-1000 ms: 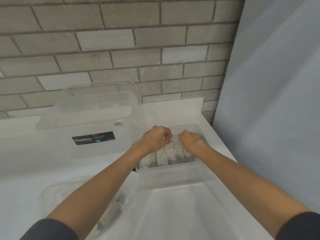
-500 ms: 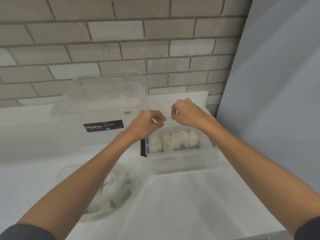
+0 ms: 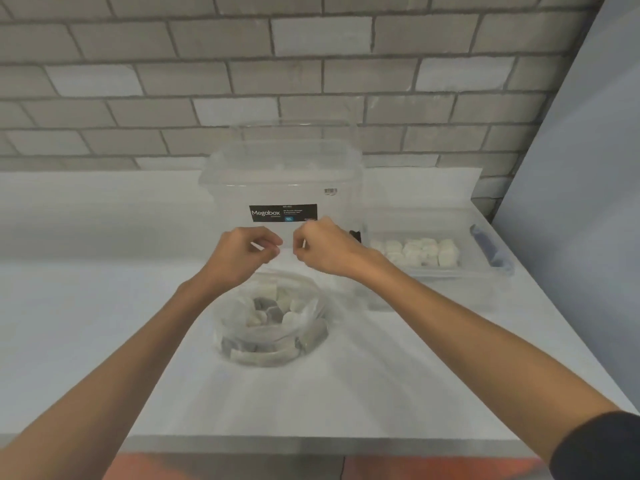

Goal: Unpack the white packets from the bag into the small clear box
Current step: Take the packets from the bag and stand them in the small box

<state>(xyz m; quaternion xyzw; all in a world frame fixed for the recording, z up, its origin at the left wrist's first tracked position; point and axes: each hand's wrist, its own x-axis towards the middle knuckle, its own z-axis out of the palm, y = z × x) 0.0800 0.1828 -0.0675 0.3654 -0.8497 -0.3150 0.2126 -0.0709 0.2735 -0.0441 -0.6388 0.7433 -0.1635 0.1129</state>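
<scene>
- On the white table (image 3: 104, 306), a clear bag (image 3: 270, 323) sits in the middle, close to the person.
- The bag is open at the top, and white packets (image 3: 277, 306) lie in a heap inside it.
- Above the bag, the left hand (image 3: 242, 254) and the right hand (image 3: 325, 247) hang side by side in the air, near each other but not touching.
- The fingers of both hands are curled in, with thumb and fingertips close together like a pinch. I cannot tell if either hand holds anything.
- Neither hand touches the bag.
- The small clear box (image 3: 440, 282) stands on the right side of the table, well away from the hands.
- A row of white packets (image 3: 415, 252) lies in the small box, packed close together.
- A blue handle (image 3: 488, 249) shows at the right end of the small box.
- A big clear box (image 3: 284, 174) stands behind the hands, next to the small box. It has a black label (image 3: 283, 213) that says "Megabox".
- A grey brick wall (image 3: 277, 64) is behind the table.
</scene>
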